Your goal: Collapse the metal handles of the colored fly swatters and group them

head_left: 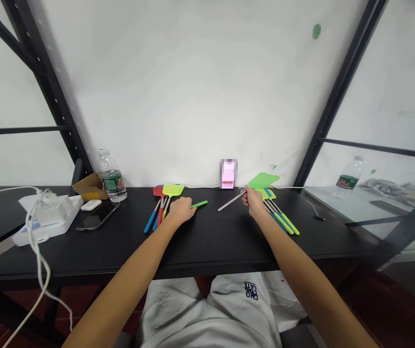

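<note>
My left hand [181, 210] is closed around a bright green handle [200, 204], whose free end points right. Across from it, my right hand [253, 201] grips a green fly swatter [264, 180] near its head. Its bare silver rod [231, 201] slants down and left toward the green handle, with a gap between them. Beside my left hand lies a group of fly swatters [173, 190] with red, yellow-green and blue parts. Under and right of my right hand lies another group of fly swatters [283, 220] with blue and yellow-green handles.
A phone [228, 174] stands against the white wall. At left on the black table [200, 251] are a water bottle [112, 179], a cardboard box [90, 186], a white earphone case [91, 205], a dark phone [98, 216] and a white power strip [53, 220] with cables. A short cable [316, 212] lies right.
</note>
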`<state>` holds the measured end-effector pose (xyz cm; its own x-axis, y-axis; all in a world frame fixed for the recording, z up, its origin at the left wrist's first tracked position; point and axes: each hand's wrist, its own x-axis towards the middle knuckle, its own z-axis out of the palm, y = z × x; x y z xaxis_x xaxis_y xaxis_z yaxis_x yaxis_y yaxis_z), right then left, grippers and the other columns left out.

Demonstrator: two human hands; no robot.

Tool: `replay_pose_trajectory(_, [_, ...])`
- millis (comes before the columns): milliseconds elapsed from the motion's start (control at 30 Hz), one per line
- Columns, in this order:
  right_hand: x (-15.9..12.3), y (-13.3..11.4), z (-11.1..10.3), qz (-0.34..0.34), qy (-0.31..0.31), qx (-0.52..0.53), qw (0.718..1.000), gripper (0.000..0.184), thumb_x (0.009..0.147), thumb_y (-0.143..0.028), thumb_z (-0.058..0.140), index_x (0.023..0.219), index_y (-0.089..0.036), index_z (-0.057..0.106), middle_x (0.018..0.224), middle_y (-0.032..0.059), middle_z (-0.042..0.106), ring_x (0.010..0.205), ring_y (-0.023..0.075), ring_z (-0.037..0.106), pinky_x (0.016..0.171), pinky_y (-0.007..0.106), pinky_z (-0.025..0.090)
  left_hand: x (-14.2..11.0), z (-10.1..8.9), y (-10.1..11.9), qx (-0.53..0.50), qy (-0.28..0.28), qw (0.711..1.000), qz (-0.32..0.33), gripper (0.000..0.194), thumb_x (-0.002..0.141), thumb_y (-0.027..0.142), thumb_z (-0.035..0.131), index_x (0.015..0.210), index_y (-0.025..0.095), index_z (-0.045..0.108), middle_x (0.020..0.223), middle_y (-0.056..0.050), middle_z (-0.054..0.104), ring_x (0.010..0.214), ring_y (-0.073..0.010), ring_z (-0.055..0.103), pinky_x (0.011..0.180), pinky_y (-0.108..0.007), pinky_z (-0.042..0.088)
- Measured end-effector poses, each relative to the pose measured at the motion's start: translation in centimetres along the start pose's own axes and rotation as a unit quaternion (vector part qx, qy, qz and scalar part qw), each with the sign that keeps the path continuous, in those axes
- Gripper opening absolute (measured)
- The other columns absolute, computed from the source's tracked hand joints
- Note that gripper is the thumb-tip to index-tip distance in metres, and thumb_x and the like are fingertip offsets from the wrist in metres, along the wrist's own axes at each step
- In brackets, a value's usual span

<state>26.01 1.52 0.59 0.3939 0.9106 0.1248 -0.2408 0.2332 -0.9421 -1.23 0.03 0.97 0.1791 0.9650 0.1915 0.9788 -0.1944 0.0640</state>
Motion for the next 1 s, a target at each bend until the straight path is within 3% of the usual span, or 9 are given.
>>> replay_pose_trajectory(100, [-0.8, 0.3, 0.7, 0.000, -0.039, -0.029, 0.999, 0.024, 0.082, -0.031, 0.058, 0.065, -0.015, 0.055, 0.045, -0.0064, 0.037, 0.036, 0.0046, 0.032, 0.034, 0.017, 0.017, 0.0, 0.3, -0.1, -0.008, 0.015, 1.000, 0.004, 0.034, 0.087, 0.049, 0.054, 0.093, 0.017, 0.063, 0.106, -0.014, 0.065, 0.097, -0.0274, 0.062, 0.073, -0.031, 0.045])
replay_pose_trajectory(200, [-1.5, 0.3, 1.0, 0.007, -0.067, -0.051, 0.996, 0.027, 0.083, -0.036, 0.056, 0.066, -0.015, 0.056, 0.045, -0.0045, 0.041, 0.036, 0.0060, 0.035, 0.034, 0.019, 0.018, 0.0, 0.5, 0.1, -0.029, 0.068, 0.997, 0.019, 0.032, 0.087, 0.047, 0.055, 0.092, 0.017, 0.062, 0.103, -0.014, 0.063, 0.097, -0.0262, 0.060, 0.074, -0.031, 0.044])
replay_pose_trajectory(300, [-2.0, 0.1, 1.2, 0.015, -0.090, -0.053, 0.994, 0.032, 0.084, -0.042, 0.053, 0.066, -0.015, 0.057, 0.045, -0.0021, 0.046, 0.036, 0.0071, 0.037, 0.035, 0.020, 0.020, -0.2, 0.3, 0.8, -0.100, 0.141, 0.983, 0.064, 0.031, 0.090, 0.046, 0.050, 0.086, 0.017, 0.060, 0.094, -0.010, 0.062, 0.090, -0.0221, 0.059, 0.076, -0.031, 0.043])
replay_pose_trajectory(367, [-2.3, 0.2, 1.4, 0.028, -0.105, -0.053, 0.993, 0.036, 0.085, -0.045, 0.051, 0.066, -0.015, 0.058, 0.045, -0.0009, 0.049, 0.036, 0.0075, 0.039, 0.036, 0.021, 0.021, -0.5, 0.0, 1.5, -0.180, 0.157, 0.964, 0.115, 0.034, 0.092, 0.048, 0.047, 0.082, 0.017, 0.060, 0.088, -0.007, 0.063, 0.083, -0.0183, 0.059, 0.073, -0.029, 0.043])
replay_pose_trajectory(533, [-3.5, 0.7, 2.2, 0.066, -0.202, -0.075, 0.974, 0.042, 0.086, -0.052, 0.048, 0.073, -0.015, 0.061, 0.052, 0.0041, 0.060, 0.038, 0.0096, 0.046, 0.037, 0.020, 0.025, -1.7, -0.3, 3.6, -0.325, 0.069, 0.920, 0.209, 0.038, 0.090, 0.053, 0.047, 0.085, 0.018, 0.061, 0.077, -0.003, 0.065, 0.068, -0.0139, 0.057, 0.063, -0.025, 0.041])
replay_pose_trajectory(633, [-4.2, 1.2, 2.7, 0.078, -0.285, -0.088, 0.951, 0.046, 0.087, -0.056, 0.047, 0.079, -0.014, 0.062, 0.058, 0.0067, 0.065, 0.041, 0.0109, 0.051, 0.038, 0.020, 0.026, -2.1, 0.0, 4.0, -0.340, 0.036, 0.916, 0.211, 0.035, 0.087, 0.051, 0.051, 0.085, 0.018, 0.062, 0.072, -0.001, 0.065, 0.064, -0.0134, 0.056, 0.059, -0.024, 0.039])
replay_pose_trajectory(733, [-4.5, 1.6, 3.0, 0.094, -0.337, -0.112, 0.930, 0.050, 0.087, -0.059, 0.045, 0.079, -0.013, 0.062, 0.060, 0.0070, 0.065, 0.040, 0.0100, 0.050, 0.037, 0.020, 0.025, -1.9, 0.2, 3.9, -0.326, 0.048, 0.919, 0.216, 0.027, 0.087, 0.043, 0.052, 0.081, 0.018, 0.061, 0.069, 0.000, 0.063, 0.063, -0.0124, 0.054, 0.058, -0.024, 0.036])
replay_pose_trajectory(867, [-4.2, 1.9, 2.9, 0.059, -0.311, -0.116, 0.941, 0.047, 0.088, -0.056, 0.046, 0.077, -0.013, 0.062, 0.058, 0.0051, 0.062, 0.039, 0.0085, 0.046, 0.036, 0.020, 0.024, -1.6, 0.2, 3.5, -0.308, 0.068, 0.923, 0.220, 0.022, 0.087, 0.035, 0.049, 0.077, 0.018, 0.059, 0.065, 0.001, 0.060, 0.059, -0.0117, 0.050, 0.057, -0.024, 0.033])
replay_pose_trajectory(1000, [-3.3, 1.8, 2.6, 0.007, -0.194, -0.110, 0.975, 0.036, 0.084, -0.047, 0.052, 0.066, -0.016, 0.053, 0.051, 0.0028, 0.056, 0.037, 0.0085, 0.042, 0.035, 0.021, 0.024, -1.4, 0.3, 3.3, -0.293, 0.069, 0.928, 0.220, 0.020, 0.088, 0.031, 0.048, 0.075, 0.018, 0.057, 0.063, 0.002, 0.057, 0.058, -0.0119, 0.049, 0.056, -0.024, 0.031])
